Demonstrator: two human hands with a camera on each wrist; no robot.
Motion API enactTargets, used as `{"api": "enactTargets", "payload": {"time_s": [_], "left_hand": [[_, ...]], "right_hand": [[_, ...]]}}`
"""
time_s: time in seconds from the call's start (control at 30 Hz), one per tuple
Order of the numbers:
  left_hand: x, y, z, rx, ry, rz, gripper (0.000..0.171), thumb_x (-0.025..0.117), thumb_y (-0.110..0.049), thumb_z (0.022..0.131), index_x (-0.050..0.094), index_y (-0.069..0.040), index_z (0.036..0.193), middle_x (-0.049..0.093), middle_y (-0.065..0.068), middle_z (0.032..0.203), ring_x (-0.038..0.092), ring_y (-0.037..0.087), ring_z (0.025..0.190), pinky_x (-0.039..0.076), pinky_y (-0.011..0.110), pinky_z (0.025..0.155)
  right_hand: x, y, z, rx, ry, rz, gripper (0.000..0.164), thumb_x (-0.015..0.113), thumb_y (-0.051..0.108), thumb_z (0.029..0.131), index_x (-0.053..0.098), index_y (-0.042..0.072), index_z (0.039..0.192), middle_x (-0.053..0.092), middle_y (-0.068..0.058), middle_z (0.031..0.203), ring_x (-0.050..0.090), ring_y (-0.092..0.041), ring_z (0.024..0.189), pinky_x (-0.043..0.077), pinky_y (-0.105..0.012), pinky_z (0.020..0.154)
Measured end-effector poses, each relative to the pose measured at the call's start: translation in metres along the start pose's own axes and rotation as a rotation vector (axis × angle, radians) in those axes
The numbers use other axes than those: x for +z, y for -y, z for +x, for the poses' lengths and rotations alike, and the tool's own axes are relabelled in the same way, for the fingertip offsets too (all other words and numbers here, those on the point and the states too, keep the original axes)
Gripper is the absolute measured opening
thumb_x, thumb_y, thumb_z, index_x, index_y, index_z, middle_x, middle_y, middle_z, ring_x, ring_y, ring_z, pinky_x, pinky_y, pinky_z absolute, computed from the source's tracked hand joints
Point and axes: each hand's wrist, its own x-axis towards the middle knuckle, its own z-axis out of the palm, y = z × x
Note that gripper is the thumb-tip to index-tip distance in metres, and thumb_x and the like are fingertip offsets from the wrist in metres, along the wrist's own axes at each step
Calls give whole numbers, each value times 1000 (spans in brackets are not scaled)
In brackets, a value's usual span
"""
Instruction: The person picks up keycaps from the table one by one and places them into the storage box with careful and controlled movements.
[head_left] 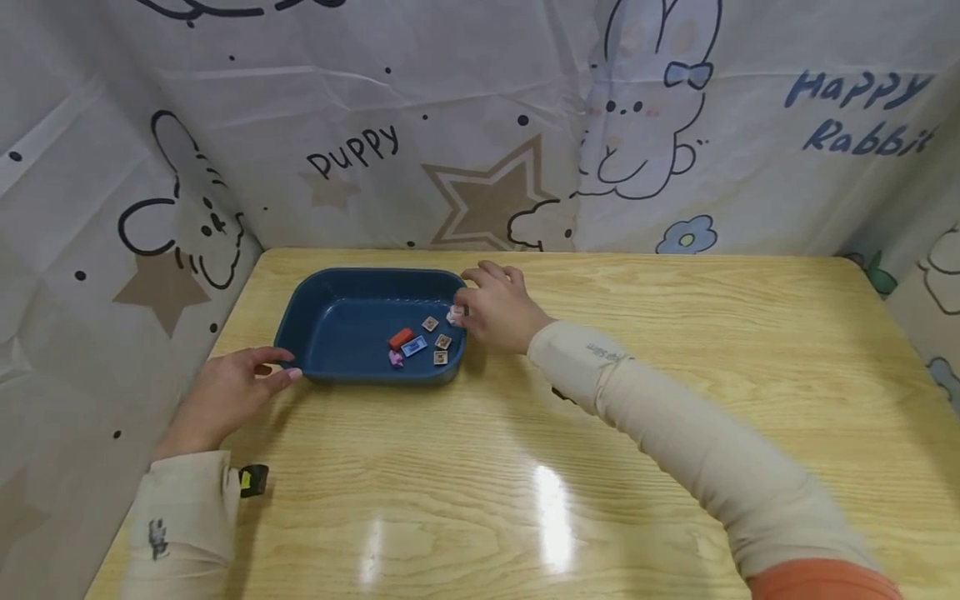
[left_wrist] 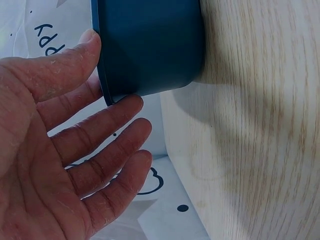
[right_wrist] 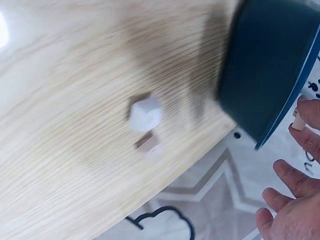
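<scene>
A dark blue plastic bin [head_left: 360,377] stands at the table's back left. My left hand [head_left: 228,396] holds its front left corner; in the left wrist view the thumb and fingertips meet the rim. At the right rim is my right hand [head_left: 501,310], pinching a small pale block [right_wrist: 299,121] between thumb and finger. Inside the bin, toward the right, lie a red block [head_left: 401,338], a blue tile [head_left: 414,346], a small pink piece [head_left: 396,358] and several tan tiles [head_left: 442,342] with dark marks.
Two small pieces lie on the wooden table [head_left: 465,483] beside the bin in the right wrist view: a white block [right_wrist: 145,114] and a pinkish one [right_wrist: 150,148]. A printed curtain [head_left: 360,192] hangs behind and along the left side of the table.
</scene>
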Motion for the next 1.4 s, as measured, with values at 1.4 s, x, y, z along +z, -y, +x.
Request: {"api": "enactTargets", "payload": {"time_s": [1.4], "left_hand": [[0, -3, 4, -14, 27, 17, 41, 60, -38, 93, 66, -3, 115, 67, 29, 111, 65, 42, 95, 51, 49, 71]], "right_hand": [[10, -48, -37, 186, 23, -43, 39, 61, 35, 93, 62, 8, 120, 40, -19, 149, 32, -41, 141, 26, -60, 112]]}}
